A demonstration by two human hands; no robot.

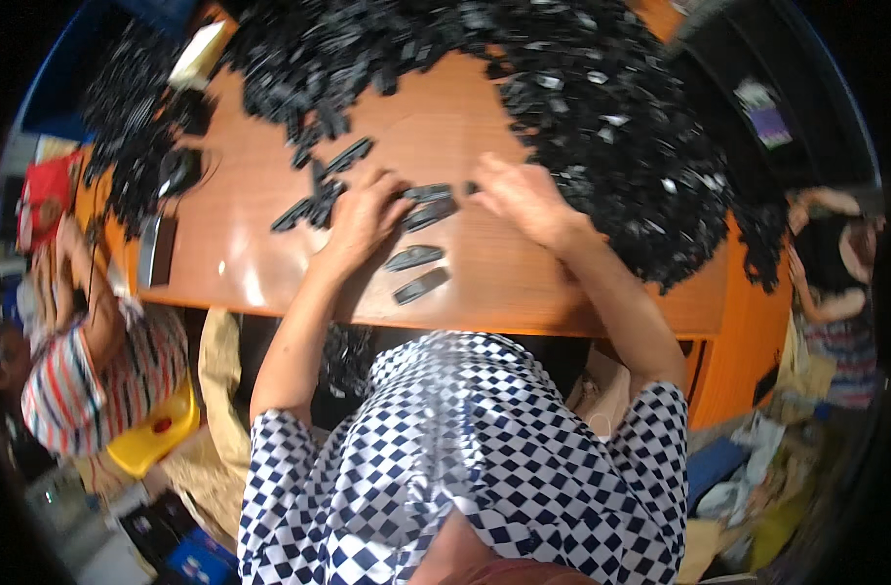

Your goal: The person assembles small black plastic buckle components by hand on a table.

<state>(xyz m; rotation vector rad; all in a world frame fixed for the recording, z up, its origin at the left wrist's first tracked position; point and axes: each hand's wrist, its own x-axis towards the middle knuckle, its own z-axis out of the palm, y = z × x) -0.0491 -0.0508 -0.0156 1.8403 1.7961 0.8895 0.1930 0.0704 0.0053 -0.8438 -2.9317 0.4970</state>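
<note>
A pale cream rectangular box (198,55) lies at the table's far left among black parts, a red packet (44,200) sits off the left edge, and a purple-and-white label (763,109) shows at far right.

Light is bright and warm, coming from above. Glare patch on the table (239,255) near left front edge, small glints on the black parts pile (611,127). Soft shadows under both hands. Strong fisheye bend at rim, corners go black. Slight motion blur overall, edges w/ people are out of focus.
</note>
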